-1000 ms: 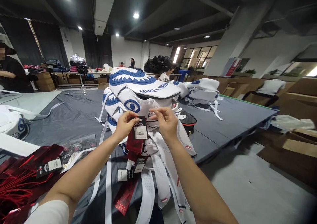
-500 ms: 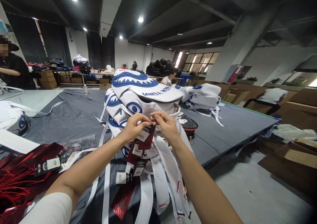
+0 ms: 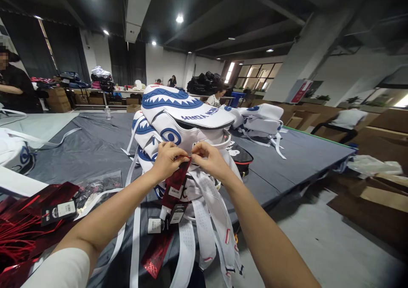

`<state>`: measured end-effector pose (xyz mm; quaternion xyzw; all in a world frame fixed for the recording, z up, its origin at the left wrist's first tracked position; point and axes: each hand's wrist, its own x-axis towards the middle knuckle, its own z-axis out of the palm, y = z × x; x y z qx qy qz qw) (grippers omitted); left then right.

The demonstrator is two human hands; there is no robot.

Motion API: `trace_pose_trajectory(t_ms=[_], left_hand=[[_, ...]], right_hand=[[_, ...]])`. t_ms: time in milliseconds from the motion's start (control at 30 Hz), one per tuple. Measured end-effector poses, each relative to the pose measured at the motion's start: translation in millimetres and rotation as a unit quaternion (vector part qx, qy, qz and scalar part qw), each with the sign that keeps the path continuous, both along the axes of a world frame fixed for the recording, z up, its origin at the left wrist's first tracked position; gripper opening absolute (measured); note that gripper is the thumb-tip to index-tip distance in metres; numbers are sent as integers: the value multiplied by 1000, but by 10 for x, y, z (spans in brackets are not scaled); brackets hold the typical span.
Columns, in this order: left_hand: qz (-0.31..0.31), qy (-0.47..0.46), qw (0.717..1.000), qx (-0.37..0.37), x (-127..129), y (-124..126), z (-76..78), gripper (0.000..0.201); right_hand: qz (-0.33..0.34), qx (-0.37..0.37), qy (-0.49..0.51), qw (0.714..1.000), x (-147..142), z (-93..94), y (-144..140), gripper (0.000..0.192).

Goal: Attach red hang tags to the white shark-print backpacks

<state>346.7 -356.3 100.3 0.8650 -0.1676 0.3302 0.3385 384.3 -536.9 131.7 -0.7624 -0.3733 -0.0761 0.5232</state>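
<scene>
A stack of white backpacks (image 3: 204, 134) with blue shark-mouth and eye prints stands in front of me on the grey-covered table. Before the stack, my left hand (image 3: 170, 159) pinches the upper end of a shiny red hang tag (image 3: 179, 175). My right hand (image 3: 208, 159) is closed in a pinch with its fingertips close beside that end; whatever lies between them is too small to make out. Below, a black tag (image 3: 178, 214) with a barcode label and another red tag (image 3: 157, 254) hang by the white shoulder straps (image 3: 204, 232).
Red tags with strings (image 3: 25, 224) are heaped at the lower left beside a clear plastic bag (image 3: 98, 190). More white bags (image 3: 259, 118) lie behind on the grey table cover (image 3: 306, 160). Cardboard boxes (image 3: 379, 203) stand at the right. Other people are in the background.
Both hands have moved slightly left. The held tag has turned, its pale label no longer showing, and the right fingertips have shifted down against the tag's top.
</scene>
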Motion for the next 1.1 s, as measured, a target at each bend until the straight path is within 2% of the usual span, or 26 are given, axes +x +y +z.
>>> trace_pose_trajectory(t_ms=[667,967,1100], left_hand=[[-7,-9,997,79,43,-64,-41,6],[10,32,996,86,8,-115,47,8],[21,29,993,113,5,-132,74,10]], right_hand=[[19,-54,-40,998,12,-32,-32,6],[22,-67,-26,997,-41,-9,-12,8],[22,-68,-29,997,-45,-6,-6,9]])
